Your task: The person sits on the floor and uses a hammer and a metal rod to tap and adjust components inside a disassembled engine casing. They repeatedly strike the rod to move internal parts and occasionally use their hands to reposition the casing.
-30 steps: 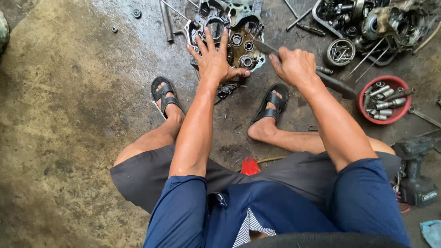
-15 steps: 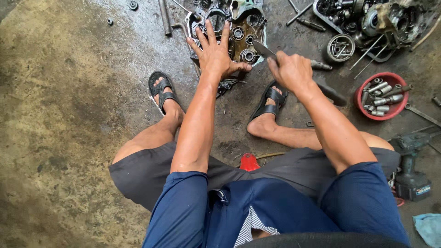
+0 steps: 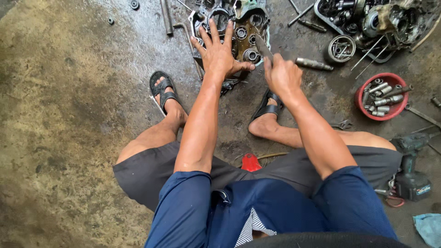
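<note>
At twelve o'clock, left hand (image 3: 219, 54) still spread flat on engine case (image 3: 245, 32), right hand (image 3: 281, 76) fisted around metal tool (image 3: 264, 48), now raised nearer the case than before

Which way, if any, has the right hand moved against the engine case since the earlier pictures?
Yes. The right hand has moved left, closer to the engine case and the left hand.

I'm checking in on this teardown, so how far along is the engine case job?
Done: the engine case lies opened on the floor, gears exposed, and loose bolts fill the red bowl. In hand: the left hand presses flat on the case while the right hand grips a metal tool against it. Left: its gears are not yet out.
</note>
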